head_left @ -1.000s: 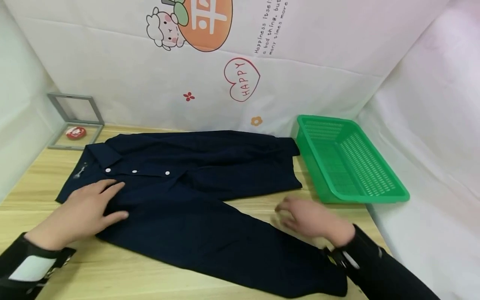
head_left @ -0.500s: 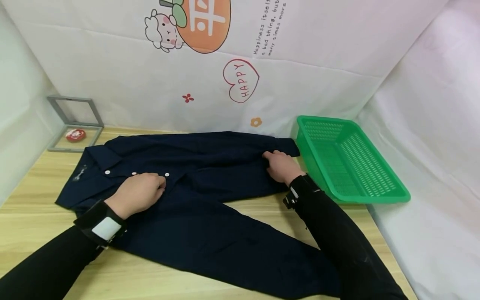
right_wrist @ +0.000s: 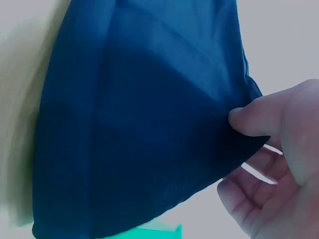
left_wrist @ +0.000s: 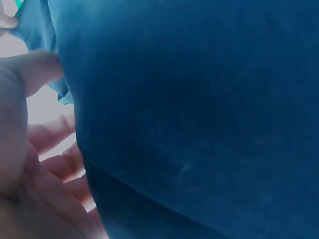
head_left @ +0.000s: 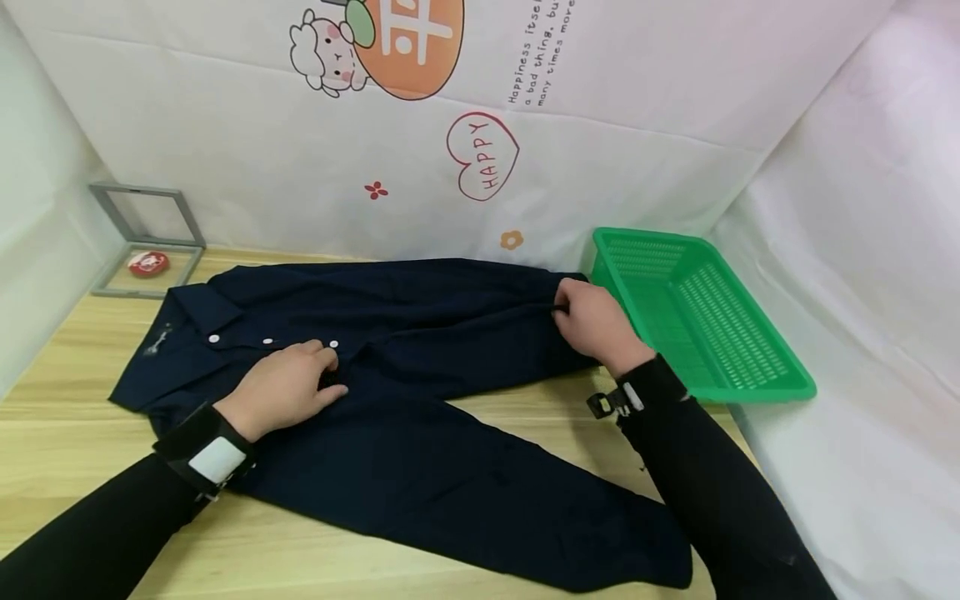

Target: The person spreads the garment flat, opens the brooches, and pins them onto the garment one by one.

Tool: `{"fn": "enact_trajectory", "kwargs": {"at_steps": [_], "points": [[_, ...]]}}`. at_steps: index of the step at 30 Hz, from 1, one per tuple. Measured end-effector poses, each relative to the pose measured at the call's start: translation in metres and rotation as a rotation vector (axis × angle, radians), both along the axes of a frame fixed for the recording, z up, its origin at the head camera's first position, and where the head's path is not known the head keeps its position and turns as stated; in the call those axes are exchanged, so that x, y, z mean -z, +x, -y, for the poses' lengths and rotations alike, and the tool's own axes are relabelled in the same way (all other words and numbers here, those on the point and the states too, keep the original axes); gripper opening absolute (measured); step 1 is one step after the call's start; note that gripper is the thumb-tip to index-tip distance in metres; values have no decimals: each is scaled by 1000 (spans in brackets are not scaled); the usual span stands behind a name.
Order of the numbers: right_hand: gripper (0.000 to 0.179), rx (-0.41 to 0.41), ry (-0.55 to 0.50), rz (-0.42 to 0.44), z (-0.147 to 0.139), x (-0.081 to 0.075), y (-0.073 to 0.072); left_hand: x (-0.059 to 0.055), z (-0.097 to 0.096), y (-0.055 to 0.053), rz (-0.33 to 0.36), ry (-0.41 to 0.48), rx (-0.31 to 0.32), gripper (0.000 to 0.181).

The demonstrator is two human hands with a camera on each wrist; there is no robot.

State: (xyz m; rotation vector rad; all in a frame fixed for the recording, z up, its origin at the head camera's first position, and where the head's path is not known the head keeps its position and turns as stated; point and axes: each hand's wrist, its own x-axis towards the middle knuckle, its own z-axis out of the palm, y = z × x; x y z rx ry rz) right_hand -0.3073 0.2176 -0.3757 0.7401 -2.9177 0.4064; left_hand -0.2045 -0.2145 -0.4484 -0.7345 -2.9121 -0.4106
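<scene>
A navy button-front shirt (head_left: 420, 367) lies spread over the table, its collar to the left and one long sleeve (head_left: 570, 517) slanting toward the front right. My left hand (head_left: 288, 387) rests on its front beside the white buttons, thumb apart from the bent fingers. In the left wrist view, cloth hides the fingertips. At the garment's right end, my right hand (head_left: 596, 321) pinches an edge of it. The right wrist view shows the thumb (right_wrist: 254, 117) on top of the cloth and the other fingers below.
A green plastic basket (head_left: 652, 350) stands right beside my right hand. In the back left corner, a grey-framed clear case (head_left: 146, 292) stands with its lid up and a round red item (head_left: 148, 264) inside. A printed white cloth (head_left: 262, 150) hangs behind the wooden table (head_left: 52, 467).
My left hand has moved right, from near the collar to the buttons, and its thumb has since spread. The right hand has moved up from the tabletop onto the shirt and taken an edge.
</scene>
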Motion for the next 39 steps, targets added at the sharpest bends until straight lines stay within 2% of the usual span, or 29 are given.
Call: {"fn": "enact_trajectory", "kwargs": {"at_steps": [3,7,11,14,17,21,25,28,31,34,36,39], "points": [[5,-21,-44,-30,-8,-10,13,-1,-1,2,-9,-28,5,28],[7,-27,-75,-42,-14,-16,25,0,-2,2,4,-49,22,21],[7,-48,-80,-48,-16,-17,30,2,-3,1,6,-40,39,12],[8,-57,-71,-61,-18,-15,31,3,-5,1,-3,-27,52,19],[10,-60,-69,-67,-20,-14,32,1,-6,3,-9,3,33,24],[13,-82,-63,-73,-26,-13,36,-6,-4,11,-11,77,-26,23],[15,-103,-44,-88,-33,-13,46,-13,0,21,-44,147,-24,20],[16,-109,-21,-84,-37,-12,60,-13,2,29,-87,168,35,11],[22,-130,1,-88,-42,-8,74,-11,3,35,-140,151,122,17],[32,-181,25,-125,-47,0,87,-11,4,40,-212,113,221,15],[37,-218,54,-159,-49,6,94,-11,6,43,-250,93,285,22],[41,-267,105,-202,-53,15,102,-12,6,50,-268,72,354,31]]}}
